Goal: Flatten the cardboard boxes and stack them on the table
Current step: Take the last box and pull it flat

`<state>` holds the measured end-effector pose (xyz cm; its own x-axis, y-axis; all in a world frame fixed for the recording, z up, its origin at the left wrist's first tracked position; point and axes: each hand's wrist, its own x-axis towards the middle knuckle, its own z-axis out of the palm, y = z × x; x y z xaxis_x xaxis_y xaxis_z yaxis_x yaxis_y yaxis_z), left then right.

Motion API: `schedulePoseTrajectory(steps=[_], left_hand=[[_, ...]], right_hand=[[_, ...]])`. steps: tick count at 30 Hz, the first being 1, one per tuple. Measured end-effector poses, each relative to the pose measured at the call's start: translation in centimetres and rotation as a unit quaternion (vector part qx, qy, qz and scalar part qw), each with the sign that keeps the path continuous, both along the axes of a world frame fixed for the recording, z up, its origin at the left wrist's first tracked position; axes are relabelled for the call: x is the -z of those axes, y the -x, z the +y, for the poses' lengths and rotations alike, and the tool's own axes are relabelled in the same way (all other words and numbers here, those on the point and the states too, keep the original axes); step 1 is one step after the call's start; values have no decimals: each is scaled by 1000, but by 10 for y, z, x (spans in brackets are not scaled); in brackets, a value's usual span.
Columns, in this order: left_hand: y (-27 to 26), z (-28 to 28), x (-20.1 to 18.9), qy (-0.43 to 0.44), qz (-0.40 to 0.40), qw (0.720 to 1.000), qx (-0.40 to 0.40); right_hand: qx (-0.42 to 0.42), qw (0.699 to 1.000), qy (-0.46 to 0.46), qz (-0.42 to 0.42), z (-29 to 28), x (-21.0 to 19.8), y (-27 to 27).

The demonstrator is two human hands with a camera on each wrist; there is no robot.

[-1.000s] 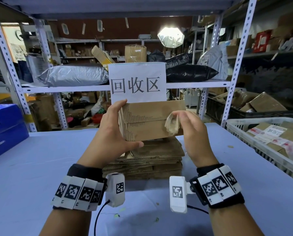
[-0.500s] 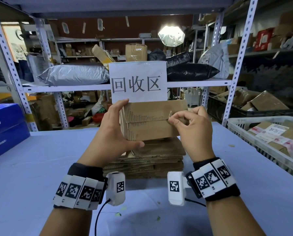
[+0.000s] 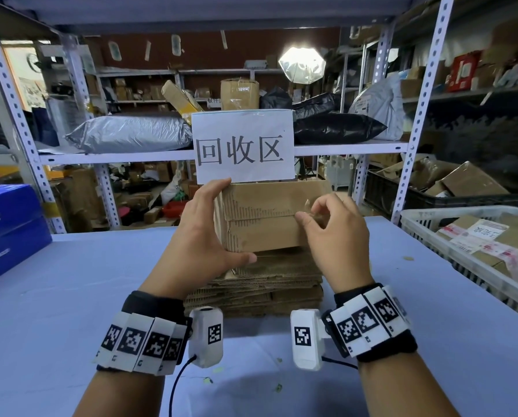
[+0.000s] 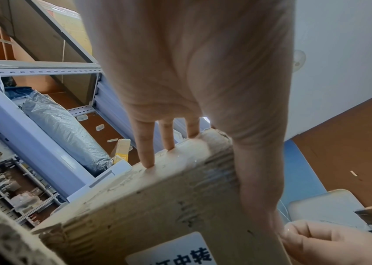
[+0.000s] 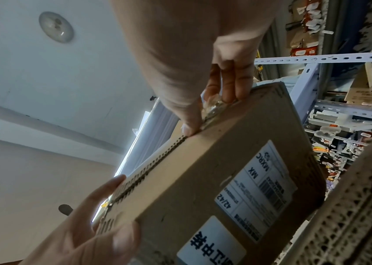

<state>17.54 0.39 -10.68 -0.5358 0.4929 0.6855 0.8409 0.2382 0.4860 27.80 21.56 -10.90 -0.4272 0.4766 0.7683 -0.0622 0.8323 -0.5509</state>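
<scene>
Box (image 3: 263, 218) held upright above the flattened stack (image 3: 260, 284): left hand (image 3: 200, 236) clamps its end for bracing, while right hand (image 3: 333, 233) pinches clear tape (image 5: 213, 105) at the flap seam, evidently to unseal it.

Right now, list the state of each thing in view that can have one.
Cardboard box: still closed, held upright above the stack.
Clear tape: crumpled, partly peeled off the box seam.
Left hand: grips the box's left end.
Right hand: pinches the tape.
Flattened stack: lying on the table.
</scene>
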Motion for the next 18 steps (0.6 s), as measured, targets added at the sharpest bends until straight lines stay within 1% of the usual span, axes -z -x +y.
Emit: schedulePoseTrajectory(steps=[3, 4, 6, 7, 8, 10, 11, 12, 13, 14, 16, 18], left_hand=[[1, -1, 0, -2, -6, 1000, -7], [2, -2, 1, -4, -11, 1000, -10], [3, -5, 0, -8, -22, 1000, -13], [3, -6, 0, -11, -27, 999, -14], [3, -7, 0, -14, -32, 999, -13], [4, -9, 0, -21, -44, 999, -7], [4, -9, -1, -24, -50, 998, -2], [4, -10, -1, -26, -54, 998, 2], [4, -9, -2, -26, -56, 998, 5], [4, -9, -3, -26, -56, 998, 7], [4, -8, -5, -28, -57, 998, 10], [4, -7, -6, -31, -58, 998, 11]], right_hand=[[-8, 999, 12, 28, 3, 3, 1], [-21, 998, 34, 41, 4, 3, 1], [-63, 990, 110, 64, 8, 2, 1], [-98, 979, 162, 77, 11, 1, 0], [-140, 961, 220, 93, 13, 0, -1], [-218, 913, 321, 126, 16, -1, -3], [-233, 896, 350, 141, 18, -1, -3], [-232, 890, 363, 149, 19, -1, -3], [-221, 894, 361, 148, 20, -1, -3], [-207, 904, 347, 139, 22, -1, -2], [-178, 931, 296, 121, 24, -1, -1], [-118, 962, 223, 107, 27, 0, 0]])
